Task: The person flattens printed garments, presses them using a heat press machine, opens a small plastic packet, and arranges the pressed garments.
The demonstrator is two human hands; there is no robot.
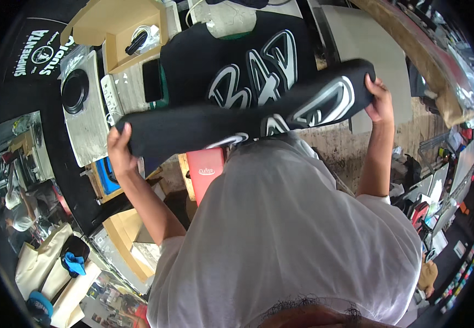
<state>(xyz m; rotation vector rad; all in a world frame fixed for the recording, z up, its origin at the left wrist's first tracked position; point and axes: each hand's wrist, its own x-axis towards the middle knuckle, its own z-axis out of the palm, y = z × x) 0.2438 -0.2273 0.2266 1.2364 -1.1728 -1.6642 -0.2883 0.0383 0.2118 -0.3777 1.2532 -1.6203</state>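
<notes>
A black T-shirt (189, 68) with large white-and-grey lettering lies spread on the worktable, its neck opening at the far side. A stretched band of black fabric (187, 127) with similar print is lifted in front of it; it looks like the shirt's near part, though the join cannot be seen clearly. My left hand (121, 150) pinches the band's left end, thumb on top. At the other end my right hand (380, 101) grips the fabric, slightly higher in view. Between the hands the cloth hangs in a shallow sag, close to my body.
Left of the shirt are an open cardboard box (118, 52) with a cable, a dark phone (151, 81), a white power strip (109, 95) and a round black object (75, 91). A red box (205, 174) sits below the fabric. Cluttered shelves (439, 186) stand right.
</notes>
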